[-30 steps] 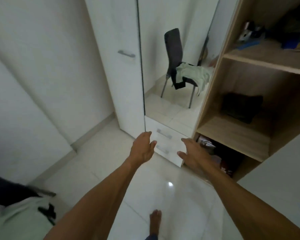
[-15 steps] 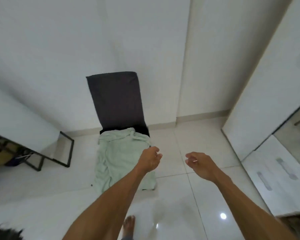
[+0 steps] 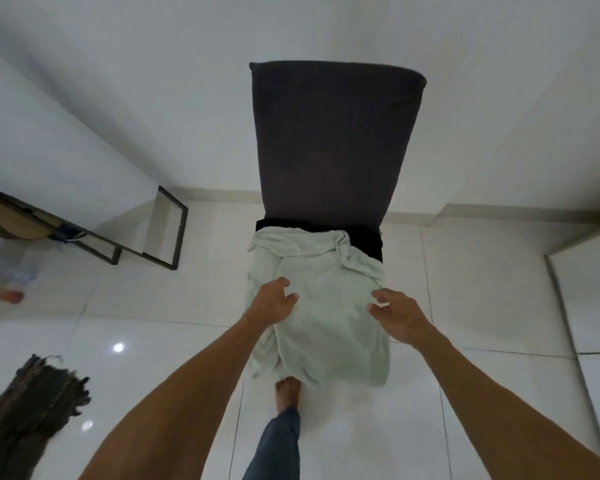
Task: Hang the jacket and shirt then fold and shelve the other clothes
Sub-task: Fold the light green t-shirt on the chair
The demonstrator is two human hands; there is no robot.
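A pale green garment (image 3: 326, 306) lies spread over the seat of a dark grey chair (image 3: 329, 140) and hangs over its front edge. A black piece of clothing (image 3: 369, 242) shows beneath it at the back of the seat. My left hand (image 3: 272, 301) hovers at the garment's left side with fingers loosely spread, holding nothing. My right hand (image 3: 397, 315) reaches over the garment's right side, fingers spread and empty.
The chair stands against a white wall on glossy white floor tiles. A black metal table frame (image 3: 167, 233) stands to the left. A white wardrobe edge (image 3: 568, 306) lies at the right. My bare foot (image 3: 288, 393) is just before the chair.
The view has swung from the wardrobe to the chair, which is now close and centred. Both hands have moved forward over the pale green garment.
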